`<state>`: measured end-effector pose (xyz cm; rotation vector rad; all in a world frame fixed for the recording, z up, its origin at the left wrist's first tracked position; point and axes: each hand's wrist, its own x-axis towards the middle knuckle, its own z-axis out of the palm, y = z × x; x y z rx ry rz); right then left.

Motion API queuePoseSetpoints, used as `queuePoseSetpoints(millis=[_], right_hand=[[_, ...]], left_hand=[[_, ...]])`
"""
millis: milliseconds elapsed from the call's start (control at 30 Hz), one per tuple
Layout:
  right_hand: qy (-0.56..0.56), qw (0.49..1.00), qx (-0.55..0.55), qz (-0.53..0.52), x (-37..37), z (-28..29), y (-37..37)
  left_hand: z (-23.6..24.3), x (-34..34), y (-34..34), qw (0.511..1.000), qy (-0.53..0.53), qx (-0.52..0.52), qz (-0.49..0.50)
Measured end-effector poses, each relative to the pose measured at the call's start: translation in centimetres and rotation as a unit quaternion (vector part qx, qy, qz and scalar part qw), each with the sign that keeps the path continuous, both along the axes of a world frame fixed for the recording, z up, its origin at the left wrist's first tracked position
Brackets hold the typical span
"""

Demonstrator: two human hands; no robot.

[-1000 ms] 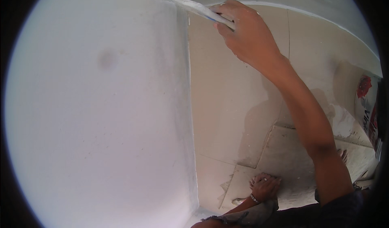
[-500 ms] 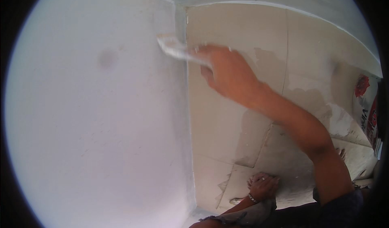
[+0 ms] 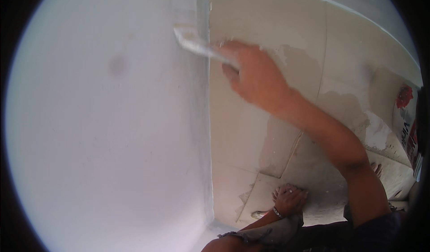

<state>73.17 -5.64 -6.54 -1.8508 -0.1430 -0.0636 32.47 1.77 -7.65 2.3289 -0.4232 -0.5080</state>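
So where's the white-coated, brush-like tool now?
In the head view, the tool sits above and left of centre, in the bare right hand, its tip over the right margin of the smooth pale wall.

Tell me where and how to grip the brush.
Take the brush by its narrow handle, probably best from the right: its wider, whitish head points left at the wall, while the handle runs rightward into the right hand.
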Motion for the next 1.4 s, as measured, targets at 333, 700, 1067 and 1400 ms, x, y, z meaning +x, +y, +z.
queuePoseSetpoints(millis=[333,700,1067,1400], right_hand=[[0.065,0.942,-0.031,0.328,-2.7,2.8,-1.9],[0.193,0.979,-0.025,0.062,5.3,9.2,-7.7],[0.02,0.976,0.008,0.218,-6.7,1.6,-1.0],[0.018,0.997,-0.044,-0.069,5.7,2.9,-6.0]], left_hand=[[0.1,0.1,0.2,1.0,0.012,-0.002,0.001],[0.0,-0.3,0.1,0.999,0.025,-0.005,0.024],[-0.5,-0.4,0.1,1.0,0.005,0.01,0.009],[-0.8,-1.2,0.7,0.996,0.028,0.074,-0.048]])
